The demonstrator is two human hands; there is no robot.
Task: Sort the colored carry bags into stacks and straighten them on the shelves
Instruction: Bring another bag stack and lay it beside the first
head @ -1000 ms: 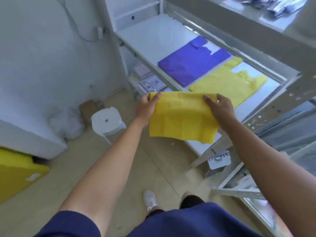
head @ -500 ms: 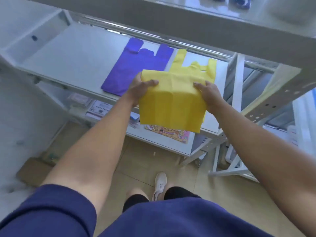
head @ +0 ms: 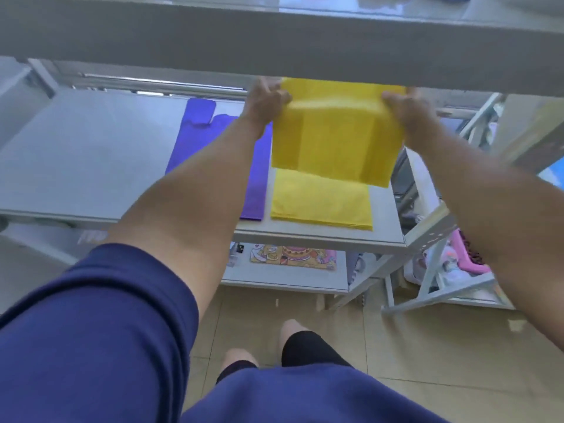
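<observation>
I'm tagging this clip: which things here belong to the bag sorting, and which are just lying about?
Job: held yellow bag, left hand, right hand, shelved yellow bag, purple bag, shelf.
Lying about: cartoon sheet below, pink item at right.
</observation>
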